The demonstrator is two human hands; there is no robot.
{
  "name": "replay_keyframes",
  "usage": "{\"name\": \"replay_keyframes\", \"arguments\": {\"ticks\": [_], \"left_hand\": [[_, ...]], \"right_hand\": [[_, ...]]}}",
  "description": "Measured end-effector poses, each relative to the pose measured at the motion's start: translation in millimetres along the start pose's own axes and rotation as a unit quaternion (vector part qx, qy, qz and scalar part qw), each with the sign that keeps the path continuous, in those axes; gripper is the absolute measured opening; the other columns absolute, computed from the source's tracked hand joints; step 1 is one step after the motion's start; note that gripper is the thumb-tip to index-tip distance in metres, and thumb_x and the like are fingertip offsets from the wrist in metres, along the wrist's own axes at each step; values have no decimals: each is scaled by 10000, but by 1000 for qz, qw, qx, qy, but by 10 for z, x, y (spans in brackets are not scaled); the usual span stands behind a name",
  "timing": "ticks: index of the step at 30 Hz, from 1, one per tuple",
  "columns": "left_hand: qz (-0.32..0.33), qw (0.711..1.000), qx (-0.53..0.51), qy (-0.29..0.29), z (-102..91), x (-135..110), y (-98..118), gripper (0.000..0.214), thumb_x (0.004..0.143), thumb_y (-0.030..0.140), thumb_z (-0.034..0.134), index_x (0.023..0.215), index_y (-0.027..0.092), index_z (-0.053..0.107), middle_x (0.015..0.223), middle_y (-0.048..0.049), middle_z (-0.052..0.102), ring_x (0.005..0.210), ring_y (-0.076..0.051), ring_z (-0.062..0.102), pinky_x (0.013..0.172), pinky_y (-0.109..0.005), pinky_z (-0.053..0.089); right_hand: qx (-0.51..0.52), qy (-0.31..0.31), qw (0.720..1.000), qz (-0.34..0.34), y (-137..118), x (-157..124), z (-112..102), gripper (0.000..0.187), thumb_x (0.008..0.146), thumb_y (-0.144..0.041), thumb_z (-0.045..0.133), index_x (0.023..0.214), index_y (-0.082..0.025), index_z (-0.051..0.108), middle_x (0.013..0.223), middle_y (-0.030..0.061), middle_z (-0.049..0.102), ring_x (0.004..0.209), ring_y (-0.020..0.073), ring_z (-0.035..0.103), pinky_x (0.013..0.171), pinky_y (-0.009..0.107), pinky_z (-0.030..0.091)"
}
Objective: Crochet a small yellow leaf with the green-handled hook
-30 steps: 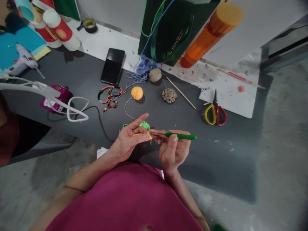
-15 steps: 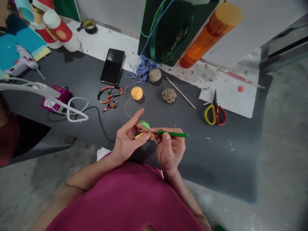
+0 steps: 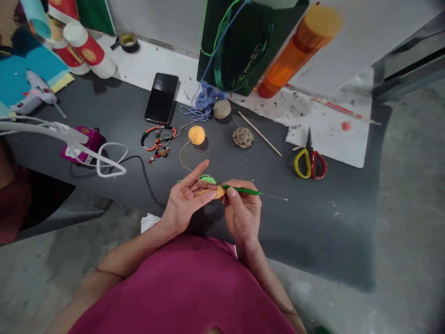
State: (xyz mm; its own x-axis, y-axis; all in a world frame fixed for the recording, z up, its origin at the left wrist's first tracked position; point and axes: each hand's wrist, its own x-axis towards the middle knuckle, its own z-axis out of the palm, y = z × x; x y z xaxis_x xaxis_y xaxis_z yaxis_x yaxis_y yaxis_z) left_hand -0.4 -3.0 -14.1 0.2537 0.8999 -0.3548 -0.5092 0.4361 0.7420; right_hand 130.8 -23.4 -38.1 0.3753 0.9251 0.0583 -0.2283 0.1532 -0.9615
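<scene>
Between thumb and fingers my left hand [image 3: 184,202] pinches a small piece of yellow crochet work [image 3: 219,192], its index finger raised with yarn running over it. My right hand [image 3: 242,208] grips a green-handled crochet hook [image 3: 243,190]; its left end meets the yellow piece, and a thin metal tip sticks out to the right. From the work a strand leads up to a yellow yarn ball [image 3: 196,135] on the table. Partly hidden behind my left fingers lies a bright green yarn piece [image 3: 207,179].
Past my hands lie a beaded bracelet [image 3: 149,139], a phone [image 3: 162,98], a beige yarn ball [image 3: 222,109], a coiled beige piece [image 3: 242,138], a wooden stick [image 3: 260,133] and scissors [image 3: 310,160]. A glue gun [image 3: 36,95] and a purple power block [image 3: 81,144] are left; a dark green bag [image 3: 236,51] stands behind.
My right hand and the hook have shifted left, closer to my left hand. More of the yellow crochet work shows between the hands. The view has moved slightly.
</scene>
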Motion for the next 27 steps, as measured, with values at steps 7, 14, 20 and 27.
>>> {"name": "replay_keyframes", "arguments": {"ticks": [7,14,20,27], "left_hand": [[5,1000,25,6,4,-54,22,647,719,231,919,1336,242,722,900,-4,806,862,-149,752,897,-309,597],[-20,1000,-4,7,-12,-114,-18,603,758,293,888,1330,220,709,936,-17,813,878,-146,733,870,-293,552],[-8,999,5,-34,37,-197,-33,815,720,266,912,1470,231,595,849,34,746,801,-111,688,845,-284,540],[63,997,45,5,67,-318,-116,909,713,245,920,1535,262,534,764,59,707,759,-105,671,829,-269,555]], "right_hand": [[44,-8,998,51,-20,-16,-15,210,747,-377,897,807,-268,728,716,-68,699,567,85,613,531,210,518],[74,-41,994,63,-35,-78,-87,186,777,-354,873,838,-285,711,724,-88,666,538,66,572,530,204,513],[78,-50,995,38,-65,-153,-101,180,773,-356,885,831,-266,740,722,-64,699,560,80,622,505,200,518],[-135,-60,971,-186,-180,-298,-148,90,881,-206,761,916,-288,767,898,9,799,829,177,755,731,347,620]]}}
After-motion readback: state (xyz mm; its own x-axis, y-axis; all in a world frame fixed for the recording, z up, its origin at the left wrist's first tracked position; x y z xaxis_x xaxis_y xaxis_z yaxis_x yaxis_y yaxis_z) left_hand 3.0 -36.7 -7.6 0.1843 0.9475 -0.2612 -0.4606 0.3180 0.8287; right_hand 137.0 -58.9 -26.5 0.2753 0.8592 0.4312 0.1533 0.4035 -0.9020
